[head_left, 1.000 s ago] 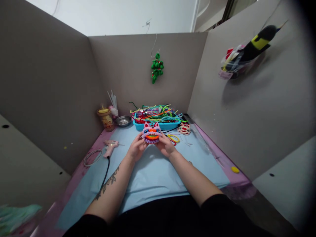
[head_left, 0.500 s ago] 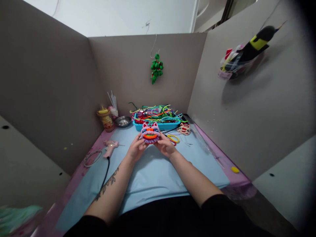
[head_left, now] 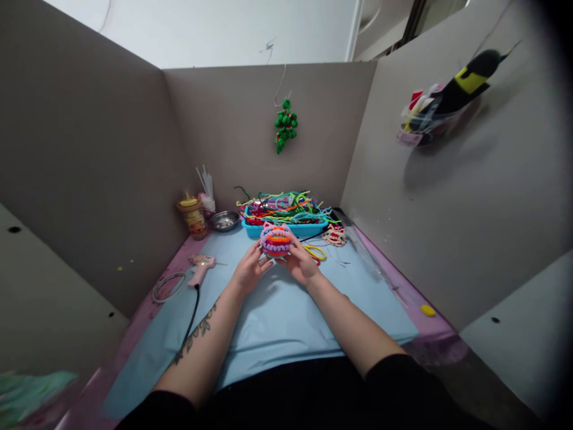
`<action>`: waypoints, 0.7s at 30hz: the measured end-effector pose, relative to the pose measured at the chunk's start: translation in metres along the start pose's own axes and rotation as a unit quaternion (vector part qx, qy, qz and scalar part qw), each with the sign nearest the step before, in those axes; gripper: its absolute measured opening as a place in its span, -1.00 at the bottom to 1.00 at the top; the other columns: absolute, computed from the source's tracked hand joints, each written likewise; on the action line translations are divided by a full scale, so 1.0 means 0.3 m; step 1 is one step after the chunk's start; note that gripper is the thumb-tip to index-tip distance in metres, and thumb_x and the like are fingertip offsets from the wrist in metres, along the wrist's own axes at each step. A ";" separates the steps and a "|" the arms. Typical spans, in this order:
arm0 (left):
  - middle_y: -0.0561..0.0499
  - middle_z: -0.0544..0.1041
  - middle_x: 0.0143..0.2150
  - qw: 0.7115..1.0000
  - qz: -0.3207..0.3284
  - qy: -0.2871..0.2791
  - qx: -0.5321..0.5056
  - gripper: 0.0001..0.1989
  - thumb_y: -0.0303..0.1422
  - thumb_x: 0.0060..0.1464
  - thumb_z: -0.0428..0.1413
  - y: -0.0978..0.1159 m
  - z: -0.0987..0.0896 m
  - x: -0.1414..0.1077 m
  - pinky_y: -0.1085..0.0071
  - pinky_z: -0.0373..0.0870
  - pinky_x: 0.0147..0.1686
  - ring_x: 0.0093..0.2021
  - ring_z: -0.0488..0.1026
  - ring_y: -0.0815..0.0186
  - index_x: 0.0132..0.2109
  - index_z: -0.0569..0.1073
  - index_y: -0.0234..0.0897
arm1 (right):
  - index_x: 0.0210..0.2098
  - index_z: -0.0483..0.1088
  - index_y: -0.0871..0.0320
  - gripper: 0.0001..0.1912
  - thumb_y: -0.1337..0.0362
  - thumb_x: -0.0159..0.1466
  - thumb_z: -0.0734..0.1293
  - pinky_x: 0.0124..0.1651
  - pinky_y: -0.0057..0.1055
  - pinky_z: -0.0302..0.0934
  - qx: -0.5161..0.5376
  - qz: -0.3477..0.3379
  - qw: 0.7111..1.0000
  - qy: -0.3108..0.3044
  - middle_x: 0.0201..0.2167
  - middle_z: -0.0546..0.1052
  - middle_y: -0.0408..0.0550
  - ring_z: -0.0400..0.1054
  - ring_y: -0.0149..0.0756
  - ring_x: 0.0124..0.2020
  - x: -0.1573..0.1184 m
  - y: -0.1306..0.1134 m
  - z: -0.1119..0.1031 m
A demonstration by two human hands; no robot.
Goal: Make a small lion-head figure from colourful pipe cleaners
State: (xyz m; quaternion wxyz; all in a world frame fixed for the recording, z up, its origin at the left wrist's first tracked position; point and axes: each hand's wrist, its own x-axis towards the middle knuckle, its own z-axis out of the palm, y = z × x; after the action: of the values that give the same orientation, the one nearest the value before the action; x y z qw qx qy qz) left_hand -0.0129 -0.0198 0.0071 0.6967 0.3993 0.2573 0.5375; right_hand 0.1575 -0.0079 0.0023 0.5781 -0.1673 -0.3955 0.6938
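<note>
A lilac lion-head craft (head_left: 276, 240) of fuzzy pipe cleaners, with orange bands across its mouth and pink ears on top, is held up above the table's middle. My left hand (head_left: 249, 269) grips its left side by the fingertips, with other fingers stretched below it. My right hand (head_left: 301, 265) holds the right side, thumb toward me, some fingers hidden behind. Just beyond it stands a blue basket (head_left: 290, 229) heaped with colourful pipe cleaners (head_left: 286, 206). Yellow-handled scissors (head_left: 317, 253) lie beside my right hand, partly covered.
A pink glue gun (head_left: 201, 269) with a black cord lies at left. Behind it are a lidded cup (head_left: 193, 218) and a metal bowl (head_left: 224, 221). A second, cream-and-red lion head (head_left: 334, 235) sits right of the basket. Grey partitions (head_left: 224, 131) enclose the table, with a green ornament (head_left: 285, 126) hanging.
The lion head has tipped in my hands, so its eyes show less and the banded mouth shows more. My left fingers have spread out beneath it.
</note>
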 end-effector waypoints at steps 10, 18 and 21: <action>-0.11 0.35 0.22 0.994 0.011 0.062 0.089 -0.28 -0.37 -0.12 0.35 -0.021 -0.014 0.005 0.30 0.43 -0.13 0.01 0.45 0.15 0.21 0.33 -0.07 | 0.07 0.30 -0.09 -0.44 0.29 0.09 0.43 -0.26 -0.23 0.42 0.025 0.039 0.997 0.070 -0.08 0.56 -0.15 0.50 -0.19 -0.18 0.013 0.005 -0.042; -0.14 0.50 0.05 0.985 0.086 0.080 0.131 -0.32 -0.35 -0.25 0.41 -0.052 -0.029 0.028 0.25 0.30 0.05 0.03 0.42 0.15 0.07 0.40 -0.27 | -0.03 0.33 -0.02 -0.46 0.34 0.00 0.48 -0.26 -0.25 0.41 0.007 0.042 0.995 0.092 -0.19 0.58 -0.13 0.51 -0.21 -0.26 0.022 0.023 -0.045; -0.11 0.52 0.01 0.990 0.059 0.091 0.096 -0.45 -0.29 -0.12 0.36 -0.053 -0.022 0.027 0.31 0.32 0.00 0.02 0.44 0.19 0.04 0.42 -0.24 | -0.01 0.31 -0.04 -0.42 0.27 0.00 0.52 -0.28 -0.29 0.40 -0.039 0.031 0.991 0.122 -0.20 0.57 -0.14 0.49 -0.23 -0.25 0.025 0.042 -0.045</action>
State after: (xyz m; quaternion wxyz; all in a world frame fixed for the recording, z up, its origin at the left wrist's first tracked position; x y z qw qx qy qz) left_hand -0.0072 -0.0119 -0.0090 0.5965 0.4278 0.3460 0.5844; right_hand 0.1564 0.0036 -0.0139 0.5934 -0.2852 -0.3437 0.6696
